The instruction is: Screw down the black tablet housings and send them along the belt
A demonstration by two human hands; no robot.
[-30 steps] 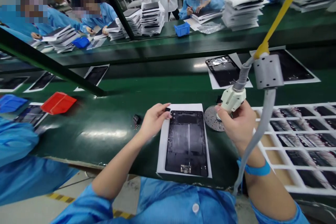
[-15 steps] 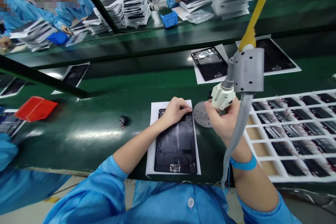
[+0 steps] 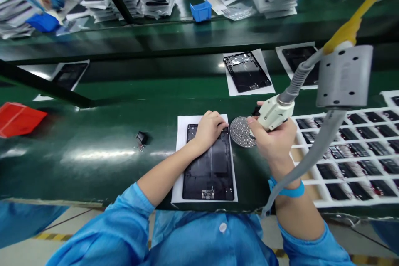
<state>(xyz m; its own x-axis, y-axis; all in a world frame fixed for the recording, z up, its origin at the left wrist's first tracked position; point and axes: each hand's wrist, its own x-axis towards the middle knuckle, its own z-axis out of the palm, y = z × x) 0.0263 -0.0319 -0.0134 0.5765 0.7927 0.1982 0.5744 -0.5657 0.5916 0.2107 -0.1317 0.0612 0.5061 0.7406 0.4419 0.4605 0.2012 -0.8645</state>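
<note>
On a sheet of white paper (image 3: 177,183) lies a black tablet housing (image 3: 199,174) with its inside facing up. My left hand (image 3: 210,131) rests over its upper part, with thumb and bent fingers closed on the upper right corner. In my right hand (image 3: 274,137) is a pale electric screwdriver (image 3: 274,112), fingers wrapped round its body. Its lower end is over the right side of a round perforated metal screw plate (image 3: 241,131), just right of the tablet housing; whether the tip touches the plate is hidden by my thumb.
A grey cable (image 3: 327,141) with a grey block (image 3: 344,77) hangs over my right forearm. At right is a white compartment tray (image 3: 321,185) with black parts. More tablet housings (image 3: 247,72) lie on the bench behind. A small black part (image 3: 141,137) and a red bin (image 3: 20,119) are left.
The screwdriver has tilted, its cable end swinging right with the grey block. My right hand has shifted slightly right, while my left hand keeps its place on the tablet housing. The view has shifted.
</note>
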